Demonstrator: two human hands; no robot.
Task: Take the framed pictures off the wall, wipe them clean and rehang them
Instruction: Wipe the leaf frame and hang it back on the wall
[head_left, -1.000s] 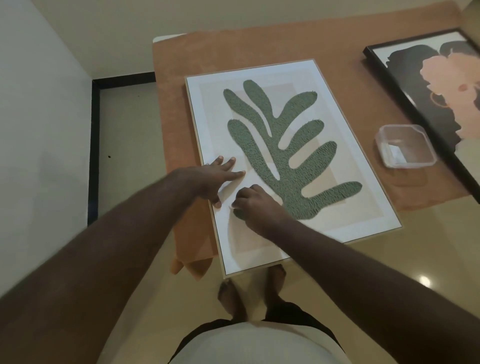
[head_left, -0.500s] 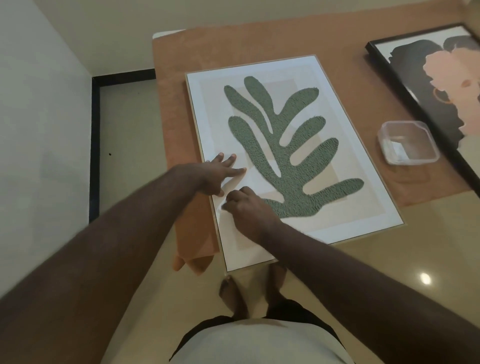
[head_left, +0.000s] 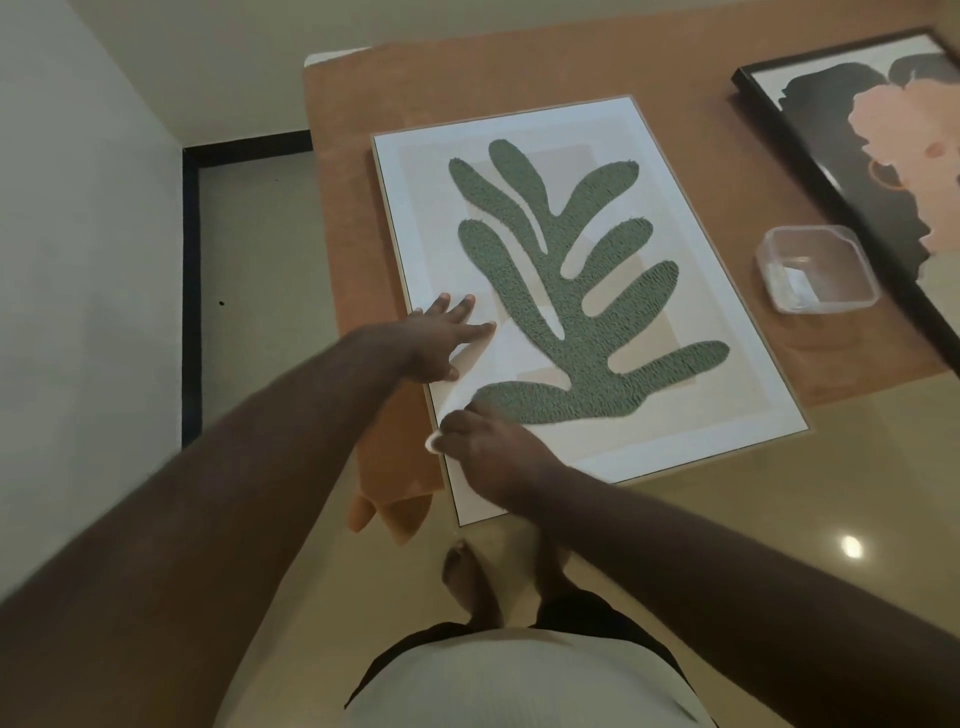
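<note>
Both hands are working on the leaf picture (head_left: 582, 291): the left hand (head_left: 441, 338) is pressing flat, fingers spread, near its left edge, while the right hand (head_left: 488, 447) is gripping a small white cloth (head_left: 434, 443) against the lower corner. That thin-framed picture is lying on an orange towel (head_left: 467, 78), its near corner overhanging the counter (head_left: 332, 54). A clear plastic tub (head_left: 815, 270) and a black-framed picture (head_left: 883, 171) are lying well apart to the right.
</note>
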